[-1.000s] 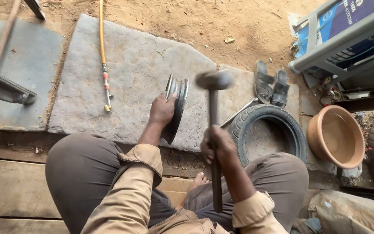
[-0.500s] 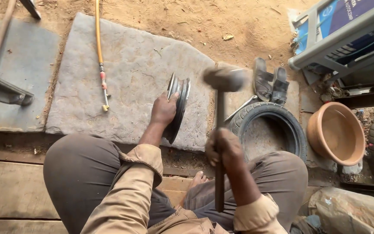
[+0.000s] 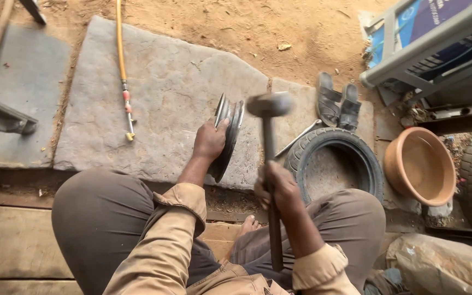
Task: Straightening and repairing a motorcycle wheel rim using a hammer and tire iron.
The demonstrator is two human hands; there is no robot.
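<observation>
Hammer [image 3: 269, 105] raised in right hand [image 3: 277, 187]; left hand [image 3: 210, 141] steadies upright rim [image 3: 228, 131].

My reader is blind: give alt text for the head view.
A seated person's left hand steadies a metal wheel rim on edge on a stone slab, while the right hand holds a hammer raised. A small tyre lies alongside.

On my feed, a yellow hose [image 3: 122, 65] lies along the stone slab's [image 3: 159, 98] left edge. Off its right edge I see dark sandals [image 3: 338, 104], a small tyre [image 3: 334, 166], and a terracotta bowl [image 3: 419, 165].
</observation>
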